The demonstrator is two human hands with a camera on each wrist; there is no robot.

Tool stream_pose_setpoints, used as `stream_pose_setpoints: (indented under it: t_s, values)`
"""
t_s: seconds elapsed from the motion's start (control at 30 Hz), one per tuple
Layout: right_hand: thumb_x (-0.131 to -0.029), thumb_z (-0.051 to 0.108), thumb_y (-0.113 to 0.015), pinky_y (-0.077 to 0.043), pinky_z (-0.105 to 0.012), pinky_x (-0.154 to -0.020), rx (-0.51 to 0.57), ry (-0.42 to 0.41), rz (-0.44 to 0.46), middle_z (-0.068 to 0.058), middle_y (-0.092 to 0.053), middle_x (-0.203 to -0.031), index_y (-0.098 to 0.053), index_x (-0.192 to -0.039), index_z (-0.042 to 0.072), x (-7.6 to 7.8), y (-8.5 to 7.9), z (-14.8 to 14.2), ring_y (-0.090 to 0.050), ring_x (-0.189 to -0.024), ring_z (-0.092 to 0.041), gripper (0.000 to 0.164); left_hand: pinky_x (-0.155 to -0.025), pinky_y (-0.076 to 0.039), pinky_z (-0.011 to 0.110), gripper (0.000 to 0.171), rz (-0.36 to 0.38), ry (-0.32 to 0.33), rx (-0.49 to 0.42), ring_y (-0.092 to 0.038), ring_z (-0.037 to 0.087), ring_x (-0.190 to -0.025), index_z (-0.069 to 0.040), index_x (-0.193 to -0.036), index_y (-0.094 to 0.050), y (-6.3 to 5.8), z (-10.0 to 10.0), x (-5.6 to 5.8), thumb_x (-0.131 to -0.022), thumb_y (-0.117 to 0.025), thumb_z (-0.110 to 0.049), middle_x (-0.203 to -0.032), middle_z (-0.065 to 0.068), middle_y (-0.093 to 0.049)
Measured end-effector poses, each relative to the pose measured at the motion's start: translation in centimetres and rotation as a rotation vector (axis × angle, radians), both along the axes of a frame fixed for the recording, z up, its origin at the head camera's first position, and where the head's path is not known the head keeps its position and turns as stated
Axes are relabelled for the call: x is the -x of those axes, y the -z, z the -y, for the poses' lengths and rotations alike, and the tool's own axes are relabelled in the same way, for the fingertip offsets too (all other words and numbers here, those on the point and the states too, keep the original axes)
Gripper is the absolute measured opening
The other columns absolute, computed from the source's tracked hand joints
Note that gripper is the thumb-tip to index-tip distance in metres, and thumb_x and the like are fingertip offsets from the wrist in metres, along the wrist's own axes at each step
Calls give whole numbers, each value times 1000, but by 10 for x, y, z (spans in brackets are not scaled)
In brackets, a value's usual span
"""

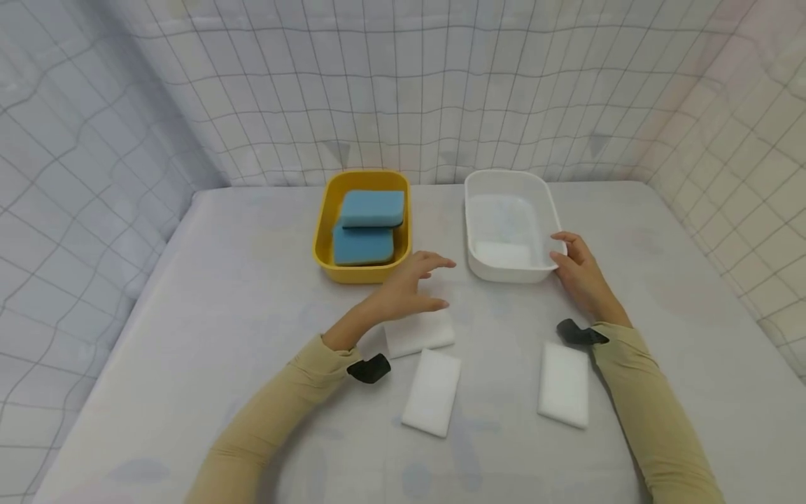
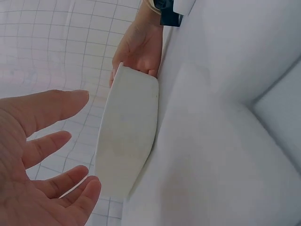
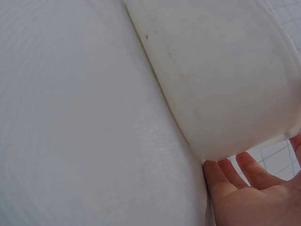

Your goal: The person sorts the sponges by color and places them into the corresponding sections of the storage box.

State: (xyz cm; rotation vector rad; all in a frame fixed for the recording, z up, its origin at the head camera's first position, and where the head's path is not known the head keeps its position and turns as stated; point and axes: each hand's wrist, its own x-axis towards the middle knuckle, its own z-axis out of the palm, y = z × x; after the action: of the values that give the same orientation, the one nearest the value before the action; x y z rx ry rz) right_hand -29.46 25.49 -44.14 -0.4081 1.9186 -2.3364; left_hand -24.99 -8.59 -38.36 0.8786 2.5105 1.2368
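Observation:
My left hand [image 1: 403, 287] hovers over the middle, thumb and fingers spread apart, holding nothing. Just beneath it lies a white sponge-like pad [image 1: 420, 334], partly covered by the hand. A white plastic basin [image 1: 513, 274] stands at the back right, seemingly with a white pad [image 1: 502, 253] at its near end. My right hand [image 1: 582, 276] grips its near right corner, fingertips at the rim. In the right wrist view, fingers [image 3: 254, 172] touch the basin's outer wall [image 3: 225, 84]. The left wrist view shows the left hand [image 2: 42, 146] apart from the basin [image 2: 127, 122].
A yellow basin [image 1: 320, 245] at the back left holds two blue sponges [image 1: 371, 206], one leaning on the other. Two more white pads lie nearer: one pad [image 1: 432, 392] near the centre, another pad [image 1: 564, 385] beside the right forearm. Grid-patterned cloth walls [image 1: 403, 91] enclose the table.

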Motion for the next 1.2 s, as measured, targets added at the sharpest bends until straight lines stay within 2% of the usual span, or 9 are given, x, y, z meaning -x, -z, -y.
stream_pose_setpoints:
  t_s: [0.17,0.33,0.7,0.83,0.97,1.2]
  values:
    - [-97,7,-45,-44,-11,-87,-50,5,30,-7,-27,-140,-42,-121,22,-1,3,4,-42,-114,-10,28,-106,-41,44,60,9,-23,-13,-42,30,-129,-9,-135,-47,7,14,-13,-81,-72,-14,-138,9,-44]
    - [-97,8,-46,-45,-11,-87,-60,16,35,-7,-26,-141,-42,-121,21,-3,4,5,-42,-114,-9,27,-105,-42,43,62,0,-11,4,-43,30,-129,-9,-135,-46,14,25,-21,-80,-74,-14,-139,9,-45]
    - [-97,9,-46,-44,-11,-88,-59,21,36,-11,-21,-144,-41,-120,22,-2,1,4,-39,-118,-12,27,-106,-39,45,66,31,33,1,-42,32,-129,-7,-138,-41,21,38,-29,-80,-73,-15,-143,10,-42]
    - [-98,8,-45,-43,-12,-90,-60,15,32,-15,-16,-147,-41,-122,21,-1,0,4,-36,-122,-15,28,-106,-39,44,67,54,21,37,-45,30,-127,-8,-138,-42,26,44,-33,-80,-74,-16,-142,10,-43]
    - [-98,6,-45,-43,-13,-91,-42,16,17,-16,-16,-146,-41,-122,18,0,-2,3,-36,-122,-16,28,-108,-37,42,68,85,9,58,-45,27,-128,-10,-138,-42,30,52,-39,-79,-74,-16,-141,9,-43]
    - [-97,6,-46,-44,-13,-91,-21,15,3,-11,-23,-141,-43,-121,19,-2,-3,1,-38,-119,-13,28,-108,-36,43,65,41,29,82,-45,23,-125,-10,-136,-46,32,57,-44,-78,-75,-20,-135,8,-47]
